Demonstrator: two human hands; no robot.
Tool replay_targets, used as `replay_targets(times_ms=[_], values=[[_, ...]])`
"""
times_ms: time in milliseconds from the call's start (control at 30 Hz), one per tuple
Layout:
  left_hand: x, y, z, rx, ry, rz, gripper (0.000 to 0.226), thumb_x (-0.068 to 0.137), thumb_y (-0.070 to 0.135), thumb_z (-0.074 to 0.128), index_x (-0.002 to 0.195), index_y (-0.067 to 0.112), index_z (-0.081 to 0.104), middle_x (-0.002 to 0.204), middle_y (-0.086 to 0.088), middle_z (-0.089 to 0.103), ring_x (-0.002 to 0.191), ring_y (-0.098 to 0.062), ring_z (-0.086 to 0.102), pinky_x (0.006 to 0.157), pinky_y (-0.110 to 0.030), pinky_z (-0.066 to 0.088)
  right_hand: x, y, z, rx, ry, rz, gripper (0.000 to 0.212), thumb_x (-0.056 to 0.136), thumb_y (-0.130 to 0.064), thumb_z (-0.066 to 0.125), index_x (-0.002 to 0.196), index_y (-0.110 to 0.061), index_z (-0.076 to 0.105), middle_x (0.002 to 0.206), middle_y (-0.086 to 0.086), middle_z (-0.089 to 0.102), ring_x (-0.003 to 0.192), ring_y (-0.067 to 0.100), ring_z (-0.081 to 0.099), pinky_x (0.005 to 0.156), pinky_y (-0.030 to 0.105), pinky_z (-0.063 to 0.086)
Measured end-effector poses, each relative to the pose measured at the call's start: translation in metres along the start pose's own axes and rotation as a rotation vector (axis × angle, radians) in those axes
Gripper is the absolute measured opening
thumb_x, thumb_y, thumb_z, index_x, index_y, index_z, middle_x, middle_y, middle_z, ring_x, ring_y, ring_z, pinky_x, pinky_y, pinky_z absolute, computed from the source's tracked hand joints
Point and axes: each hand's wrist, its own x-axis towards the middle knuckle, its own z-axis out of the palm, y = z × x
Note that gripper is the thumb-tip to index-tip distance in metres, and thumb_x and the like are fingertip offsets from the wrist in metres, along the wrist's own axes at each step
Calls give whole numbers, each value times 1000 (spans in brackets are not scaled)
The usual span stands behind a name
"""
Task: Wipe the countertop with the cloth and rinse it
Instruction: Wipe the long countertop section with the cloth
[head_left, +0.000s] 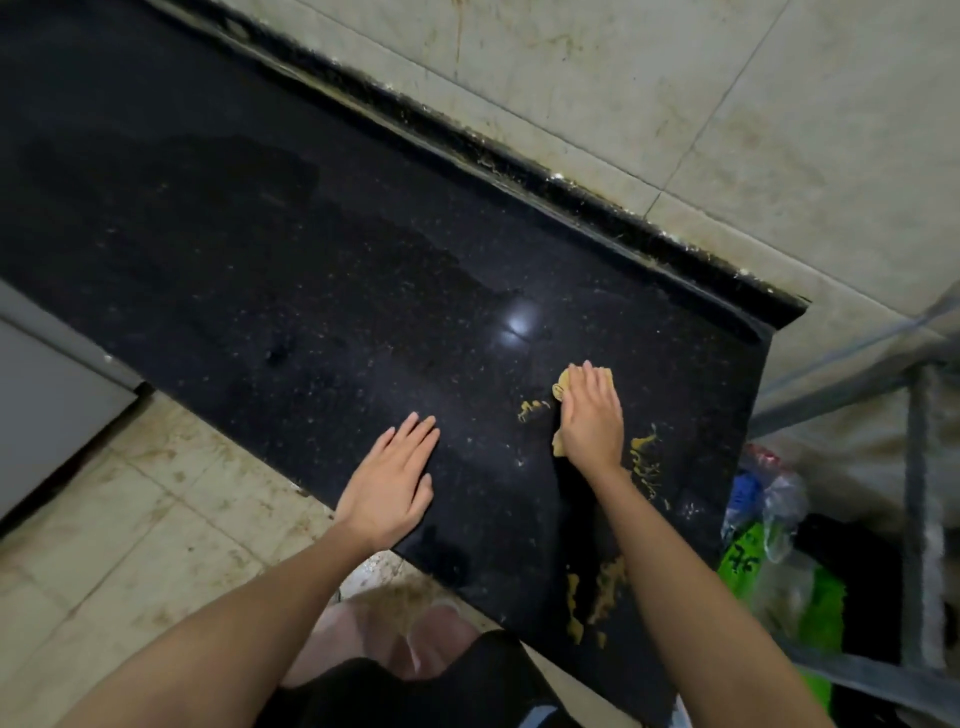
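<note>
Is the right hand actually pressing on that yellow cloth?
Touching. In the head view the right hand lies flat on the yellow cloth, which shows only at the fingertips and beside the palm, on the black countertop.

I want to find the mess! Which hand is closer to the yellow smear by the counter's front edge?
Right. The right hand presses a yellow cloth just beyond the yellow smear; the left hand lies flat farther left.
</note>
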Motion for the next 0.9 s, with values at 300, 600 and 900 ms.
replay_targets(times_ms=[300,600,900], values=[[0,0,-2,-81,24,-8,53,89,28,30,133,3,48,142,-9,44,135,-21,32,113,-26,8,-58,-46,10,66,-78,-481,45,94,-25,31,134,-18,49,143,4,44,136,23,35,111,34,27],[-1,3,-5,-91,3,-35,53,89,27,30,134,5,47,143,-7,42,136,-18,28,114,-24,4,49,-3,-9,30,-57,-155,44,99,-23,29,141,-16,38,152,7,29,142,25,19,115,35,15],[0,1,-3,-104,-15,-38,54,89,27,30,136,5,44,145,-7,40,137,-18,26,115,-24,4,-73,-50,-5,1,-168,-682,44,95,-36,33,134,-25,48,142,1,45,135,21,36,112,33,18]])
